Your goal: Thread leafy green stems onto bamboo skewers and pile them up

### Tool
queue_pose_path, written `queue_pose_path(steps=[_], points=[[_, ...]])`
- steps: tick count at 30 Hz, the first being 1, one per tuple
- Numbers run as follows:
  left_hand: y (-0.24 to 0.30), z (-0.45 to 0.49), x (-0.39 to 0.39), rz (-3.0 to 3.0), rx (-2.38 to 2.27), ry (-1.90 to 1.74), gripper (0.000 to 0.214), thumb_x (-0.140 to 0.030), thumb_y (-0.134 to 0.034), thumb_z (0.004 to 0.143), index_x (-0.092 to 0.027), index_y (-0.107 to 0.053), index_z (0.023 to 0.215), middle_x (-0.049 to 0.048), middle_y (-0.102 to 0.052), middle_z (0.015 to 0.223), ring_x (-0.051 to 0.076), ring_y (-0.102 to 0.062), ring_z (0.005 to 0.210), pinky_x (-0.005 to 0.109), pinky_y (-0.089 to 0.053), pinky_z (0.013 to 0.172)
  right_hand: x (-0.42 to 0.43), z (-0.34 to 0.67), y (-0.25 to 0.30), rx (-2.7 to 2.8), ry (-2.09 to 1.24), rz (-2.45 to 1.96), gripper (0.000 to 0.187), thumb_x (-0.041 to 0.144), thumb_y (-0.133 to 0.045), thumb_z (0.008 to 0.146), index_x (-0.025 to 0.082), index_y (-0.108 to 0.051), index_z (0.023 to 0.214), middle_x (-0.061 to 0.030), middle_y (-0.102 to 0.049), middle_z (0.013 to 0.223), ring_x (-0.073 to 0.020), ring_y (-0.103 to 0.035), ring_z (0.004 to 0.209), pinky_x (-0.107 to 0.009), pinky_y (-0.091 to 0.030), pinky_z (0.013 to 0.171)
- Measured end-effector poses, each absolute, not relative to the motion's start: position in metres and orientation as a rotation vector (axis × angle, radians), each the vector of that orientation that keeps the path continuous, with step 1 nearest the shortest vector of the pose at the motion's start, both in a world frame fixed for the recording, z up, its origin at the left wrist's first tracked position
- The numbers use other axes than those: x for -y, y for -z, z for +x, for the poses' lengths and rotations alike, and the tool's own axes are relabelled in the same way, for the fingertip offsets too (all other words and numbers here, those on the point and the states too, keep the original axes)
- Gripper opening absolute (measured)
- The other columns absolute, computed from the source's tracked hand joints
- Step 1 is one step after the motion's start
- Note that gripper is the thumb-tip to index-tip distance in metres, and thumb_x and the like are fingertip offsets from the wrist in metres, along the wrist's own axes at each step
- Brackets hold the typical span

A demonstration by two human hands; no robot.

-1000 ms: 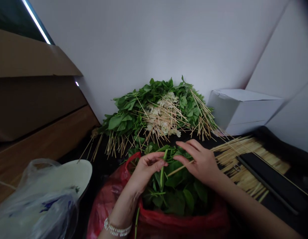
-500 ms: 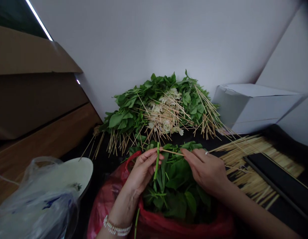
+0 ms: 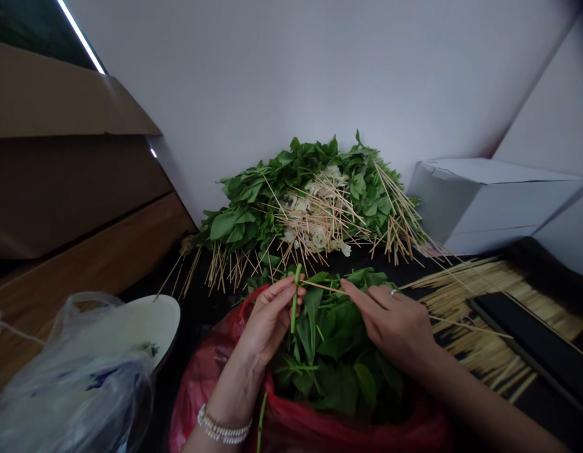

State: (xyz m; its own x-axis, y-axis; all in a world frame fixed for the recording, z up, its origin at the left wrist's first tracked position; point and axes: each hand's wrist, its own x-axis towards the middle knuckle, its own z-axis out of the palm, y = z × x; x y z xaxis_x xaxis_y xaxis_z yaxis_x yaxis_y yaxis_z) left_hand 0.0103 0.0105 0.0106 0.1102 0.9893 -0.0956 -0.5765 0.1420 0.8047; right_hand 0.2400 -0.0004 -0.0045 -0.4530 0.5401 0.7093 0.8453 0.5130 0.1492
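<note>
My left hand [image 3: 267,324] pinches a green vegetable stem [image 3: 295,305], held nearly upright between thumb and fingers. A thin bamboo skewer [image 3: 323,287] runs from my right hand [image 3: 397,321] to that stem, its tip at the stem's upper part. Whether the tip has gone through is hidden by my left fingers. My right thumb and fingers are closed on the skewer, and a length of skewer sticks out behind that hand. Below both hands, leafy greens [image 3: 343,333] fill an opened red plastic bag [image 3: 201,377].
Skewered greens [image 3: 234,223] and pale skewered pieces [image 3: 319,236] are heaped against the wall. Loose skewers [image 3: 446,286] lie right, under a dark phone-like slab [image 3: 527,340]. A white box [image 3: 503,207] stands behind. Left are a white bowl [image 3: 166,318], clear plastic bag [image 3: 83,390] and cardboard box [image 3: 74,195].
The whole view has shifted slightly. Both hands keep their hold on stem and skewer; more of the skewer's rear end shows behind my right hand.
</note>
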Motion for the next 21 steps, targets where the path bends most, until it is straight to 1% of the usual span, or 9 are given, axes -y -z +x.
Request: queue_pose_path(steps=[6, 10, 13, 17, 21], points=[[-0.0100, 0.0120, -0.0107, 0.674, -0.766, -1.296, 0.030, -0.020, -0.086, 0.067, -0.014, -0.080, 0.096, 0.0031, -0.074, 0.073, 0.008, -0.062, 0.062, 0.015, -0.047, 0.055, 0.0007, 0.2395, 0.0024, 2.150, 0.700, -1.104, 0.044, 0.007, -0.046, 0.091, 0.020, -0.064, 0.129, -0.0015, -0.062, 0.071, -0.0147, -0.053, 0.065, -0.029, -0.038, 0.061], [-0.0119, 0.0130, -0.0098, 0.669, -0.786, -1.324, 0.033, -0.020, -0.090, 0.062, -0.013, -0.080, 0.093, 0.0031, -0.075, 0.072, 0.007, -0.064, 0.063, 0.014, -0.048, 0.057, -0.0002, 0.2389, 0.0034, 2.112, 0.704, -1.056, 0.043, 0.005, -0.049, 0.090, 0.018, -0.065, 0.128, -0.0003, -0.058, 0.068, -0.0147, -0.050, 0.063, -0.030, -0.036, 0.061], [-0.0130, 0.0132, -0.0091, 0.683, -0.789, -1.322, 0.034, -0.021, -0.092, 0.060, -0.014, -0.081, 0.091, 0.0024, -0.076, 0.071, 0.006, -0.063, 0.060, 0.014, -0.049, 0.058, -0.0005, 0.2385, 0.0042, 2.113, 0.699, -1.036, 0.042, 0.003, -0.049, 0.090, 0.016, -0.065, 0.127, -0.0004, -0.058, 0.068, -0.0150, -0.049, 0.064, -0.030, -0.035, 0.061], [-0.0111, 0.0141, -0.0086, 0.707, -0.825, -1.313, 0.031, -0.023, -0.094, 0.055, -0.016, -0.081, 0.083, 0.0033, -0.078, 0.072, 0.008, -0.067, 0.064, 0.014, -0.052, 0.064, 0.0001, 0.2377, 0.0039, 2.124, 0.682, -0.992, 0.042, 0.001, -0.048, 0.089, 0.014, -0.065, 0.125, -0.0010, -0.058, 0.069, -0.0152, -0.048, 0.064, -0.030, -0.034, 0.061], [-0.0080, 0.0160, -0.0090, 0.755, -0.857, -1.323, 0.029, -0.028, -0.094, 0.055, -0.016, -0.081, 0.079, 0.0024, -0.077, 0.070, 0.008, -0.065, 0.063, 0.014, -0.051, 0.063, 0.0008, 0.2365, 0.0036, 2.125, 0.682, -0.975, 0.041, 0.001, -0.048, 0.089, 0.013, -0.065, 0.125, -0.0008, -0.057, 0.069, -0.0156, -0.047, 0.063, -0.031, -0.034, 0.060]])
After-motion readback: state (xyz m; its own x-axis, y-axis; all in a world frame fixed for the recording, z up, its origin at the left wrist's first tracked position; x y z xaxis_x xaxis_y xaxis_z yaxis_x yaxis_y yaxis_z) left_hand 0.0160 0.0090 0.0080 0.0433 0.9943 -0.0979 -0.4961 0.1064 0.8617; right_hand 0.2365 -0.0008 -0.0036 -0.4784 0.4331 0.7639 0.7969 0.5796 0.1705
